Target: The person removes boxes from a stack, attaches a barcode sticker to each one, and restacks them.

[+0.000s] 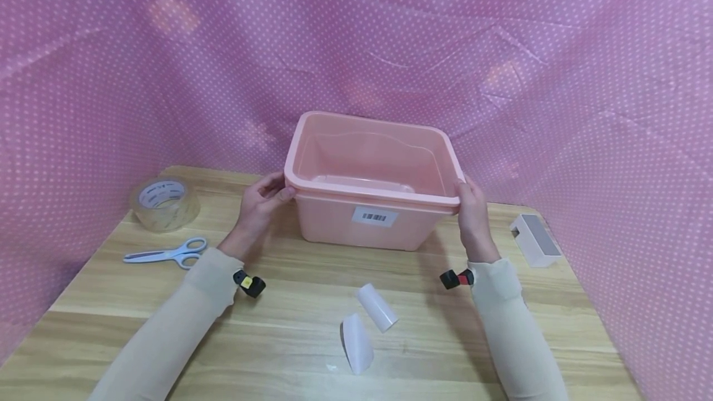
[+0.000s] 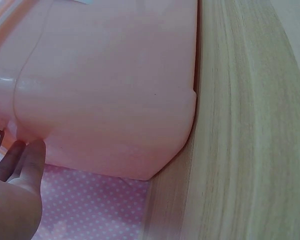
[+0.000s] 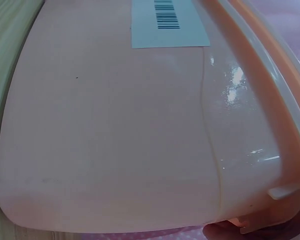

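A pink plastic storage bin [image 1: 356,221] stands at the back of the table, its open top facing up. A white barcode label [image 1: 374,216] is stuck on its near wall. My left hand [image 1: 260,206] grips the bin's left end at the rim, thumb toward the front corner. At the opposite end my right hand [image 1: 475,218] holds the rim, its far fingers hidden behind the bin. In the left wrist view the left fingers [image 2: 34,160] touch the pink wall below the rim. Only a bit of the right hand [image 3: 225,231] shows under the rim in the right wrist view.
On the left of the wooden table [image 1: 267,339] lie a roll of clear tape [image 1: 165,204] and blue scissors [image 1: 167,254]. Two curled white paper pieces [image 1: 377,307] lie in front. A small white and grey box [image 1: 536,240] is on the right. Pink dotted cloth [image 1: 356,36] surrounds the table.
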A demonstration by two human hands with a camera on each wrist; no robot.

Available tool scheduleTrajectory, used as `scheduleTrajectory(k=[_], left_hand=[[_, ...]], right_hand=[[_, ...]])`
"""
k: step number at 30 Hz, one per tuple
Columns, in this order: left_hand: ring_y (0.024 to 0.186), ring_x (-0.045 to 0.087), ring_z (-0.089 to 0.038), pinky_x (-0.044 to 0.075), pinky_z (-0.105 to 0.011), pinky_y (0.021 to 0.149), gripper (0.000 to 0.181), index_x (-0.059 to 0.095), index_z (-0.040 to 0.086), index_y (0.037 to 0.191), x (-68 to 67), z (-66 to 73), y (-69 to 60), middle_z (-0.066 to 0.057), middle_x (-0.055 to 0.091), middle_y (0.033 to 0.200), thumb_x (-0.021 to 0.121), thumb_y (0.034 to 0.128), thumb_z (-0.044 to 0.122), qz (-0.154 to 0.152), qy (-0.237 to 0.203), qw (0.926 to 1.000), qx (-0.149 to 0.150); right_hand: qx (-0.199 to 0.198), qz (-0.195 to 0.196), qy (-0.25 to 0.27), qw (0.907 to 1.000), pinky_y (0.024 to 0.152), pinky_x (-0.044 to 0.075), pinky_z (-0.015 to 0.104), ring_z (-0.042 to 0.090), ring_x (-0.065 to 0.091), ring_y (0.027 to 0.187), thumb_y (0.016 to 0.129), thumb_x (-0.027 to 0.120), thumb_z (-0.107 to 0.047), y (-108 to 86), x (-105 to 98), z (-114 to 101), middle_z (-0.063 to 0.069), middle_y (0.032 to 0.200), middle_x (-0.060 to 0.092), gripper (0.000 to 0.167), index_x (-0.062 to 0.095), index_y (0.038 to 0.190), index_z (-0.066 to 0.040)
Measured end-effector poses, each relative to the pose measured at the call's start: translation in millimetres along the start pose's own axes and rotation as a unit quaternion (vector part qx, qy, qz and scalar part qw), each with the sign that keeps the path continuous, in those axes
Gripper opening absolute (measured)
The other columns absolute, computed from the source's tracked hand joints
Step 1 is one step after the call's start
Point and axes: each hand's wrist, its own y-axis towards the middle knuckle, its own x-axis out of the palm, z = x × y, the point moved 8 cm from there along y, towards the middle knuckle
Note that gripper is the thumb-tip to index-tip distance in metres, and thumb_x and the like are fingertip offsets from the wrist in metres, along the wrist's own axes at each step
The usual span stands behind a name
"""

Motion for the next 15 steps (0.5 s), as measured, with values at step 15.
scheduleTrajectory(k=[15], left_hand=[[0.112, 0.064, -0.003, 0.053, -0.014, 0.101, 0.051, 0.051, -0.01, 0.139, -3.6, 0.3, -0.4, 0.015, 0.069, 0.114, 0.069, 0.0944, 0.005, 0.02, -0.027, 0.9993, 0.014]], right_hand=[[-0.01, -0.073, 0.06, 0.9954, 0.105, 0.044, 0.023, 0.017, 0.049, 0.132, 0.109, 0.028, -0.032, 0.1, 11.6, -1.7, 0.014, 0.16, 0.04, 0.053, 0.031, 0.16, -0.016]])
